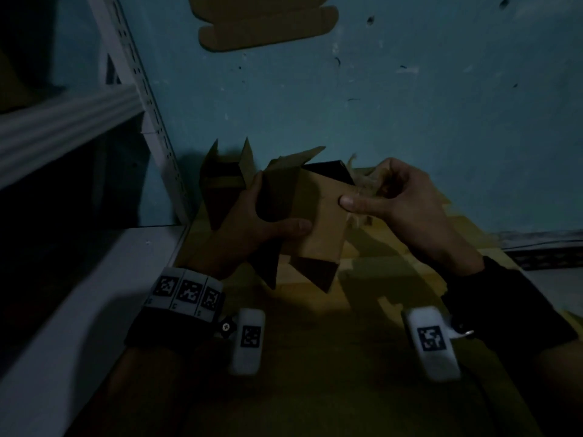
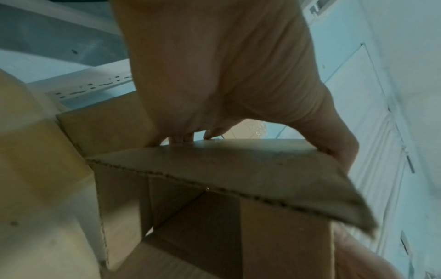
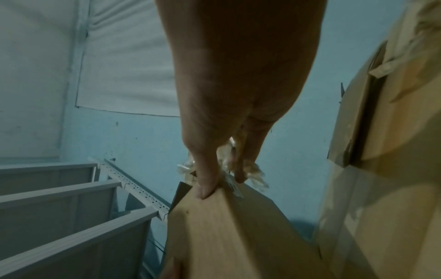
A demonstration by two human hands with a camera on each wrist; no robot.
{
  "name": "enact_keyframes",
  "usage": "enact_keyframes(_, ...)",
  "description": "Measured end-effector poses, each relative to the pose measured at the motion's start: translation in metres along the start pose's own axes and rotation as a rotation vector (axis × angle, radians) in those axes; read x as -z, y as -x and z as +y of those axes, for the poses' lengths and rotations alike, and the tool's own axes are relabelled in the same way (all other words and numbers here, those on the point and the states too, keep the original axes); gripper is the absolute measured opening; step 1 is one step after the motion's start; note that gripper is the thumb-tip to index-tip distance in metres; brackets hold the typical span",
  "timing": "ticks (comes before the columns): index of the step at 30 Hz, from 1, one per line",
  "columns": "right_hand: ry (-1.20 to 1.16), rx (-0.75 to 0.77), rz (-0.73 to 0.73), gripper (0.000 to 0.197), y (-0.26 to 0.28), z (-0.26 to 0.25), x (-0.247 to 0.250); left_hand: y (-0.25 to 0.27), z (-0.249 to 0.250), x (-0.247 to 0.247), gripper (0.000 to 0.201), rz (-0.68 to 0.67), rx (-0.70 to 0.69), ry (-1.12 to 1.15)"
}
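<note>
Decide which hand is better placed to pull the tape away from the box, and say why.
Right. The right hand pinches the crumpled tape at the box's top edge, while the left hand grips the box and steadies it.

Work surface: layer of flat yellow-brown cardboard sheets [image 1: 315,357], overlapping, edges stepped at right side. Runs back to blue wall [image 1: 410,105]. Dim light, so detail is poor. One open carton [image 1: 220,190] stands on sheets at far left corner, flaps up, just beside white rack upright [image 1: 157,137]. White rack shelf [image 1: 79,310] borders sheets along left edge. Cannot tell what lies under sheets.
</note>
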State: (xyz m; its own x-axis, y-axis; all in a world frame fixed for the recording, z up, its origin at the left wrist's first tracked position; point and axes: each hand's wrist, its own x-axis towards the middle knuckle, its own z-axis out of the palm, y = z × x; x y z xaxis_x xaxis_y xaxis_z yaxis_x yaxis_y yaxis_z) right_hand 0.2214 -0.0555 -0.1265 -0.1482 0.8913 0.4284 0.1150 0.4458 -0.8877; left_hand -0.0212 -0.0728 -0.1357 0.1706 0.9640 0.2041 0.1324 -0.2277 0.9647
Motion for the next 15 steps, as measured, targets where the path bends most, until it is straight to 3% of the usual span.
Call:
enact_keyframes(5,-0.129,-0.025,-0.038,0.018,0.0008,-0.0015,-0.0029,-0.0004,0.003,0.0,0.109,-0.004,0.027,0.01)
enact_keyframes(10,-0.276,0.029,-0.116,0.02,0.0019,-0.0003,-0.0056,0.0024,0.0044,0.002,0.109,-0.033,0.043,0.076)
enact_keyframes(13,-0.436,0.011,-0.161,0.027,-0.0007,0.0025,-0.0029,0.0043,0.0044,0.0005,0.125,-0.061,0.069,0.127)
enact_keyframes(15,-0.507,-0.013,-0.18,0.03,-0.0011,0.0047,-0.0024,0.0052,0.0046,-0.001,0.115,-0.09,0.064,0.147)
